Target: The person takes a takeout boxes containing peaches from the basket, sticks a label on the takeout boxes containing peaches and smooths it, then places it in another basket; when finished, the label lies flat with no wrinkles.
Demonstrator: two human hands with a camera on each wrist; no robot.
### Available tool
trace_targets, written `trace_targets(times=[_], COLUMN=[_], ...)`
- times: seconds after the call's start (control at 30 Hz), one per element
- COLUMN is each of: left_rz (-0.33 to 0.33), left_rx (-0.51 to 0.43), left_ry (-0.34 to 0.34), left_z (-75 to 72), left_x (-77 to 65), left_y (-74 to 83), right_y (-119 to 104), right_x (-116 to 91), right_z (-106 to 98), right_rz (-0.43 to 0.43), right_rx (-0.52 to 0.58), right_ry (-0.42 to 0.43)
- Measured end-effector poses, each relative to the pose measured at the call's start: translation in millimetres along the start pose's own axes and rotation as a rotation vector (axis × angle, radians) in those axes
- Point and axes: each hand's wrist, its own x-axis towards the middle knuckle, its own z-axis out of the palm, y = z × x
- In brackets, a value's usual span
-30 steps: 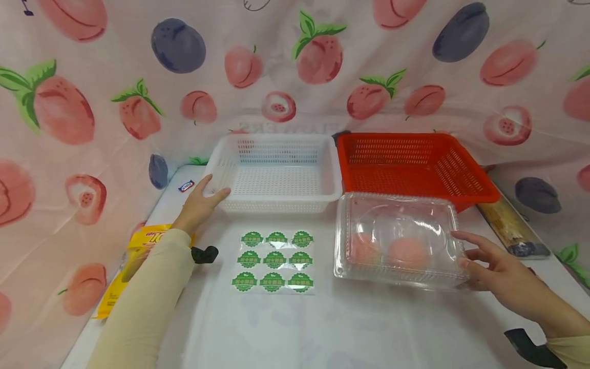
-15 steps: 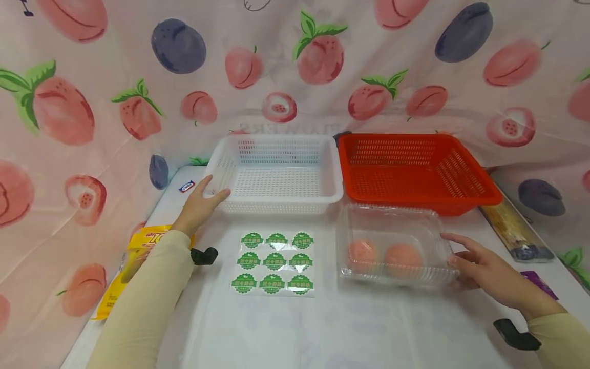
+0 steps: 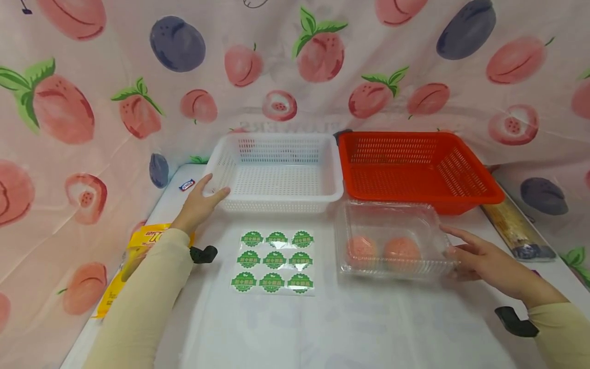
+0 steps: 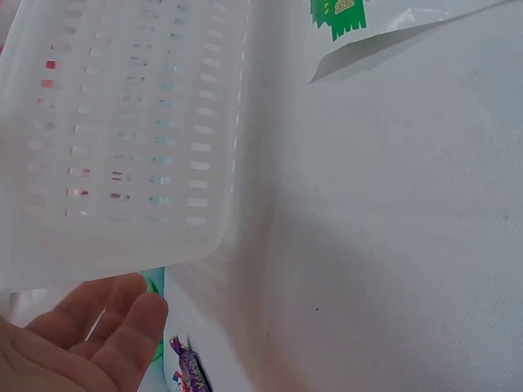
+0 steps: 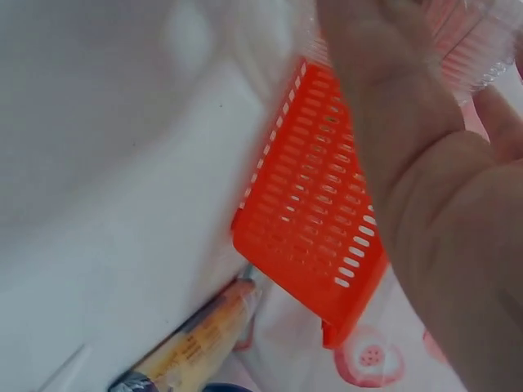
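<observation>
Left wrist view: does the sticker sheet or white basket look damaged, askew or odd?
The sticker sheet looks slightly off: grey shading along its edge suggests it isn't lying flat. The white basket shows no visible damage.

Left sleeve (image 3: 143, 297): pale creamy yellow, long, pretty plain. Right sleeve (image 3: 560, 333) same shade. Stubby black curvy bit (image 3: 204, 254) by left one, similar black piece (image 3: 516, 322) by right.

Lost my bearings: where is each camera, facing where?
Head: on the head, facing forward-down at white basket and red basket; left hand, right hand, sleeves show.
Left wrist: worn there, facing the white basket; left hand shows.
Right wrist: likewise, facing the red basket; right hand shows.
Head and right wrist share the red basket.
</observation>
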Motion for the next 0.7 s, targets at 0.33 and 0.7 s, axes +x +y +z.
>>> trace_targets(times=[0.33,0.7], left_rz=[0.105,0.134], left_rx=[0.088,0.003], left_ry=[0.126,0.080], left_z=[-18.2,-25.7], left_x=[-28.2,-97.8], left_y=[8.9,11.3], right_y=[-31,-114], right_x=[-10,-14], right_z=[1,58], right_rz=[-0.127,-0.492], right_rx=[-0.312,-0.089], right_ry=[0.217,0.280])
